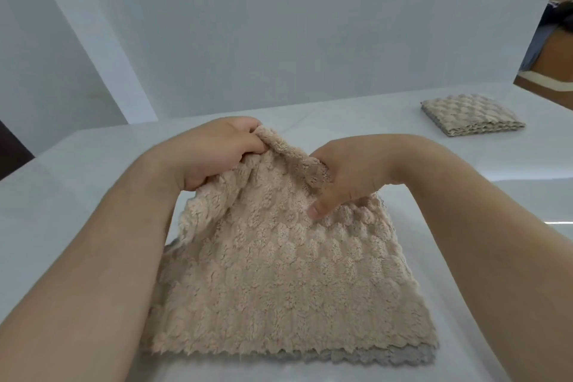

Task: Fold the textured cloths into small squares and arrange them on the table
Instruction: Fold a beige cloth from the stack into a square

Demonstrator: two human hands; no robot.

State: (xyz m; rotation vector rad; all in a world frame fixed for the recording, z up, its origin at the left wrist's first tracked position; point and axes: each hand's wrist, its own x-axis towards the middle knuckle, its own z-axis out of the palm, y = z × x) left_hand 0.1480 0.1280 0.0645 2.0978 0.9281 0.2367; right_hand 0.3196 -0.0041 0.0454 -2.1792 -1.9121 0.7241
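A beige textured cloth point(285, 282) lies in front of me on the white table point(77, 195), its near edge flat and its far edge lifted. My left hand point(217, 149) grips the far left corner of that raised edge. My right hand point(347, 177) pinches the far edge a little to the right, thumb on top of the fabric. A grey layer shows under the cloth's near edge. A folded square cloth point(473, 115) of the same texture rests at the far right of the table.
A white wall point(279, 25) rises right behind the table's far edge. Brown and dark objects point(552, 49) show past the wall's right end. The table's left edge drops to a dark floor point(12, 149).
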